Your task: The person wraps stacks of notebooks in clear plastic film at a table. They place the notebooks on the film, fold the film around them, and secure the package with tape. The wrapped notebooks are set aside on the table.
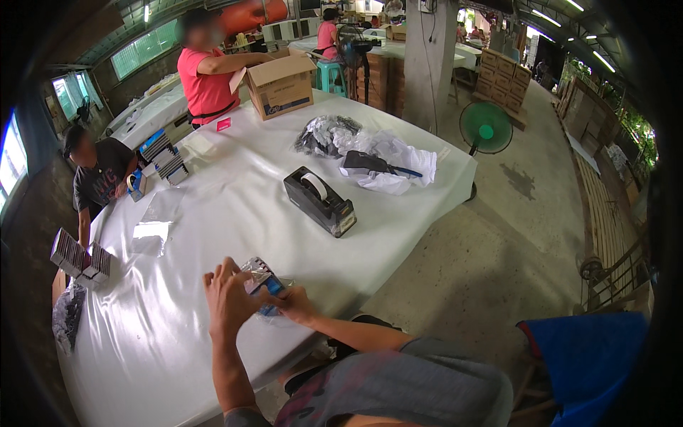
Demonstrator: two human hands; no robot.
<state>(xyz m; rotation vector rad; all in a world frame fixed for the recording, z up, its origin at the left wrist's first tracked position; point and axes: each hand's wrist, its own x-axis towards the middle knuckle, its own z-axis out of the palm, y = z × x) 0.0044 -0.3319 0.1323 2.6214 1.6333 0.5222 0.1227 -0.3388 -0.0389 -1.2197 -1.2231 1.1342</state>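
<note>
A small blue-and-white pack (273, 287) in clear plastic film is held low over the near part of the white-covered table (192, 299). My left hand (231, 295) bends round its left side, fingers raised and curled, the thumb reaching across toward the pack. At its lower right corner, my right hand (297, 306) pinches the pack and film. Loose film shows past the pack's edges. The left fingertips partly merge with the shiny film, so their exact contact is hard to see. Beyond my hands stands a black tape dispenser (320, 203) with a white roll.
Clear plastic sheets (153, 231) lie left of centre. Crumpled white plastic bags (391, 160) sit at the far right. Stacks of thin packs (80, 257) line the left edge, near a seated person (103, 171). A standing person (206, 78) reaches into a cardboard box (281, 85).
</note>
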